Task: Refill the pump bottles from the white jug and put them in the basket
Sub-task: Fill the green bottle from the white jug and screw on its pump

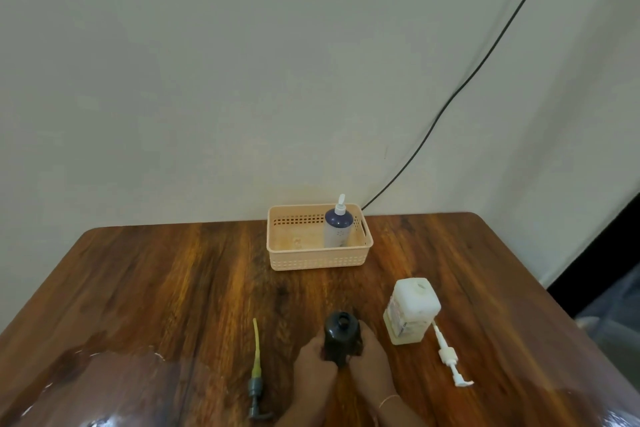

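Observation:
A black pump bottle (341, 331) stands open-necked near the table's front edge, its pump off. My left hand (316, 362) and my right hand (370, 359) clasp its lower body from both sides. To its left lies a grey pump head (257, 381) with a yellowish tube. The white jug (410, 310) stands to the right, its top opening uncapped. A white pump head (450, 362) lies on the table beside the jug. At the back, a peach basket (311, 253) holds an upright blue-and-white pump bottle (338, 227) in its right end.
The wooden table (173, 288) reaches the wall behind the basket. A glossy wet-looking patch (104, 378) covers the front left. A black cable (450, 97) runs down the wall to the table's back edge. The basket's left part holds nothing.

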